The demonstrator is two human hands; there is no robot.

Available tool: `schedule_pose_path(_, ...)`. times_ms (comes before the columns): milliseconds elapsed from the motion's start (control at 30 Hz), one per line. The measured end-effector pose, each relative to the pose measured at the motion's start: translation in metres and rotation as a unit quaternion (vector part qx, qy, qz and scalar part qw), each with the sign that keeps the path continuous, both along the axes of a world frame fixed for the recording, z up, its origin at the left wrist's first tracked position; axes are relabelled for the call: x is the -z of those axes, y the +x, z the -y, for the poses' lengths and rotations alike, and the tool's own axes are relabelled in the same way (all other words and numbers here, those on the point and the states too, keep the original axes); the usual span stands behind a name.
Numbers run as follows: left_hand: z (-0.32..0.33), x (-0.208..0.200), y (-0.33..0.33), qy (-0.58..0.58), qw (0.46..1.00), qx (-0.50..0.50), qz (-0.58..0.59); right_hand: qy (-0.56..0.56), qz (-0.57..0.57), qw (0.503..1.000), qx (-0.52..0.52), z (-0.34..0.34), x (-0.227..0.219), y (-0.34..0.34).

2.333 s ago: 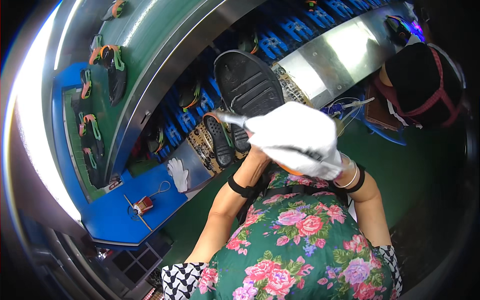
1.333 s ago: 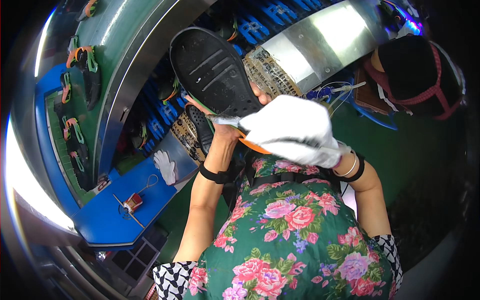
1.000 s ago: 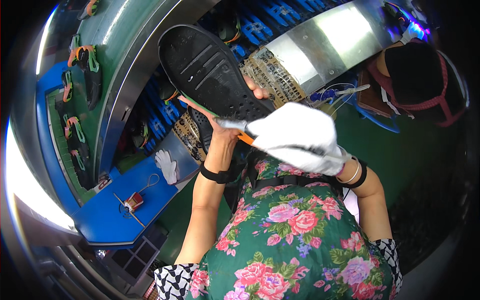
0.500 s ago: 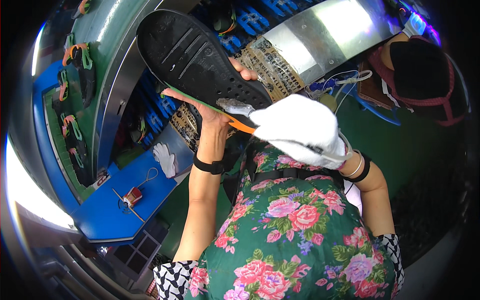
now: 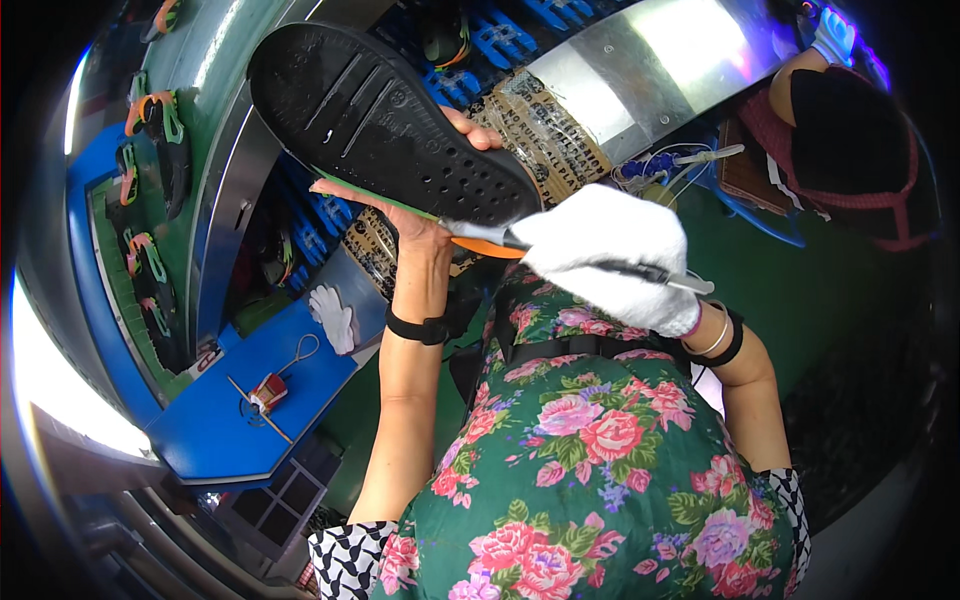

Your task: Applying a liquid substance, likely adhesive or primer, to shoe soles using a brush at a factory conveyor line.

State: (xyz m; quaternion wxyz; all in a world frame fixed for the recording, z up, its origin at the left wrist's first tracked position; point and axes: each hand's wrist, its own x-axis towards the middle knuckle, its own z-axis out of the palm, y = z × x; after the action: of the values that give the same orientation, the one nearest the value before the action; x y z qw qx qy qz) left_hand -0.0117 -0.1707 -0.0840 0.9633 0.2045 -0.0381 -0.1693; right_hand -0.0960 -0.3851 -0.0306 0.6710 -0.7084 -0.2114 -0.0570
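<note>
Two hands on one shoe: bare left hand [image 5: 425,215] grips the black shoe [image 5: 385,125] from below, fingers curled up around its far edge and thumb along the near edge, sole turned up toward the camera, raised above the bench. Right hand [image 5: 610,260] in a white glove is closed around a thin tool [image 5: 590,262], its pale tip touching the orange rim at the shoe's heel end; the dark handle pokes out past the glove to the right. Black band on left wrist [image 5: 420,327], black band plus thin bangles on right wrist. Below the shoe, a patterned mat [image 5: 545,125] and blue racks. Spare white glove [image 5: 333,315] lies on the blue table [image 5: 230,430], near a small red item. Another person in dark cap [image 5: 850,140] at upper right.
</note>
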Motion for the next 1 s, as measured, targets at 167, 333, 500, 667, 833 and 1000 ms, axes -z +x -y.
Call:
schedule_pose_path(167, -0.003, 0.001, 0.006, 0.039, 0.998, -0.020, 0.043, -0.053, 0.072, 0.996, 0.014, -0.002, -0.004, -0.003)
schedule_pose_path(333, 0.000, -0.001, 0.008, 0.059, 0.995, -0.042, 0.066, 0.021, -0.044, 0.999, 0.019, 0.003, 0.002, -0.005)
schedule_pose_path(500, -0.006, 0.001, 0.015, 0.058, 0.985, 0.034, 0.161, -0.031, 0.033, 0.999, 0.004, 0.003, -0.002, -0.005)
schedule_pose_path(667, -0.003, 0.000, 0.014, 0.069, 0.982, 0.030, 0.172, -0.021, -0.003, 1.000, 0.013, 0.008, 0.003, -0.003)
schedule_pose_path(833, -0.016, 0.013, 0.023, 0.090, 0.974, 0.022, 0.208, -0.021, 0.030, 0.999, -0.007, 0.009, 0.002, -0.001)
schedule_pose_path(1000, -0.007, 0.011, 0.017, 0.070, 0.980, 0.012, 0.185, -0.078, 0.087, 0.993, -0.020, 0.010, 0.001, -0.007)
